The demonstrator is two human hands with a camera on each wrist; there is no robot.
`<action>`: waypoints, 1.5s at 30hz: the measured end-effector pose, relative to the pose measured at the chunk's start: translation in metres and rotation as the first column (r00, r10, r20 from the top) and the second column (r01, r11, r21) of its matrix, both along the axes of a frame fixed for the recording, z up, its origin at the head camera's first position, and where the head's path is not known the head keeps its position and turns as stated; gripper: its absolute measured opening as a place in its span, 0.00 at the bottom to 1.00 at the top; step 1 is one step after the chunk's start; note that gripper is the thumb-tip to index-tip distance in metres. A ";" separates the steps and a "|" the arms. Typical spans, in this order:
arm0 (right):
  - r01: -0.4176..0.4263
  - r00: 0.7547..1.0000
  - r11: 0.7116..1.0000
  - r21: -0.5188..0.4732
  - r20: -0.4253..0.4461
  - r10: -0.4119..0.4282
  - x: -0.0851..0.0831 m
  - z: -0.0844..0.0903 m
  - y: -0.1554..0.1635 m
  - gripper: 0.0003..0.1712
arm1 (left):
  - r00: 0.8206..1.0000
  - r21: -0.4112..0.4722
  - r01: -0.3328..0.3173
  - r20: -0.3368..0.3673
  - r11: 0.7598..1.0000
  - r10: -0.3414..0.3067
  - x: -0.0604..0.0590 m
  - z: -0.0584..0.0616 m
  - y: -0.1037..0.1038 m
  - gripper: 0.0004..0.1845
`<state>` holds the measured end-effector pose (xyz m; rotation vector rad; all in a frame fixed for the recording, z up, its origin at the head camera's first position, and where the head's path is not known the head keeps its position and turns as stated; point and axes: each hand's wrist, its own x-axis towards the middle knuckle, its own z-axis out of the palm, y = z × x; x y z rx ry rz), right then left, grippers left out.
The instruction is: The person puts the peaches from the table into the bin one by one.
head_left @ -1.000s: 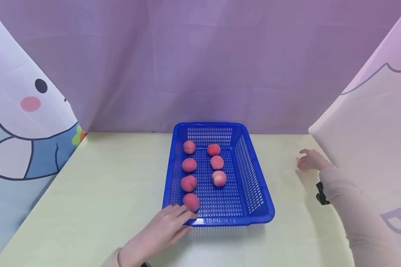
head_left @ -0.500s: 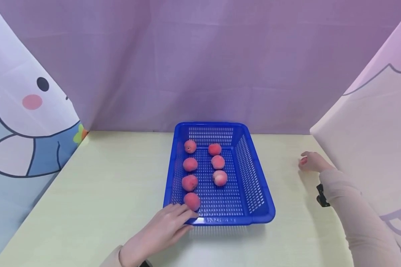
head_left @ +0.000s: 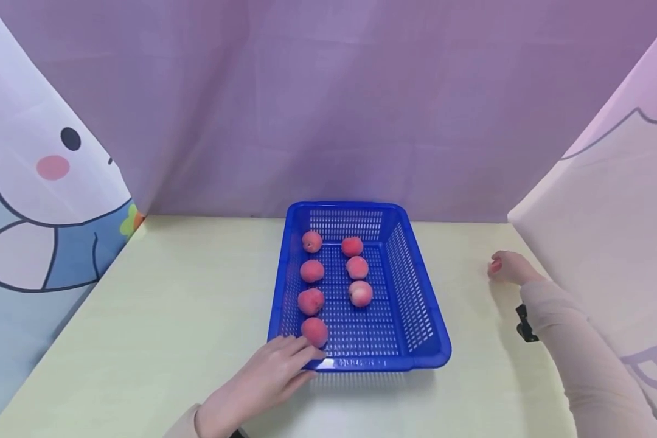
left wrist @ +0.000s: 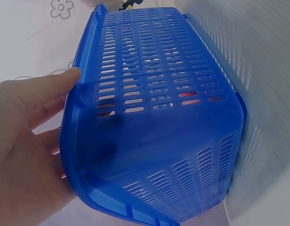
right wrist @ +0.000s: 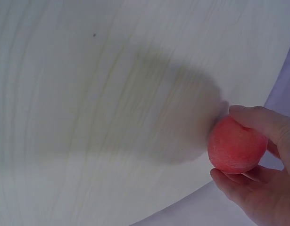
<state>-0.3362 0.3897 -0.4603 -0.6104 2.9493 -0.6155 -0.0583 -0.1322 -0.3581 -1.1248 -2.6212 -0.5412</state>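
Note:
A blue plastic basket [head_left: 361,363] with slotted walls stands on the table. My left hand [head_left: 268,374] grips its near left rim, fingers over the edge and thumb outside, as the left wrist view of the basket wall [left wrist: 154,136] also shows. Inside, peaches lie in two lengthwise rows: several at the left, with a front peach [head_left: 314,331] close to my fingertips, and three in the middle, the nearest a paler peach [head_left: 360,293]. Far to the right, my right hand [head_left: 513,267] holds another peach [right wrist: 236,145] between thumb and fingers, low over the tabletop.
The pale wood-grain table [head_left: 208,274] extends on both sides of the basket. A purple cloth [head_left: 328,109] hangs behind it. Printed cloths flank the table, and the right cloth [head_left: 608,243] is close beside my right forearm.
My right fingers have drawn in slightly round the peach, and that hand stays at nearly the same spot. The left hand and the basket have kept their places.

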 end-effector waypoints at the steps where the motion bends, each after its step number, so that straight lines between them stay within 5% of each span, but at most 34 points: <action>1: 0.005 1.000 1.000 0.015 0.005 -0.005 0.003 0.003 -0.003 0.26 | 1.000 -0.001 0.001 -0.002 1.000 -0.001 0.000 0.000 0.000 0.12; 4: 0.033 0.999 0.995 0.099 0.014 -0.034 0.023 0.031 -0.024 0.24 | 1.000 0.003 0.002 -0.009 1.000 -0.002 0.001 -0.001 -0.001 0.12; 9: 0.015 1.000 0.987 0.159 -0.007 -0.014 0.036 0.051 -0.038 0.21 | 1.000 0.004 0.004 -0.008 1.000 -0.004 0.001 0.000 -0.001 0.12; 17: -0.020 1.000 0.993 0.116 0.013 0.019 0.037 0.074 -0.051 0.26 | 1.000 -0.003 -0.002 0.004 1.000 0.002 0.000 0.001 -0.001 0.12; 31: -0.063 0.997 0.982 0.178 -0.024 0.068 0.036 0.101 -0.075 0.26 | 0.998 -0.028 -0.024 0.050 0.999 0.025 0.002 0.003 -0.001 0.12; 45: -0.079 0.995 0.984 0.162 -0.042 0.087 0.039 0.131 -0.093 0.24 | 0.999 -0.009 -0.013 0.029 1.000 0.013 0.001 0.000 -0.001 0.12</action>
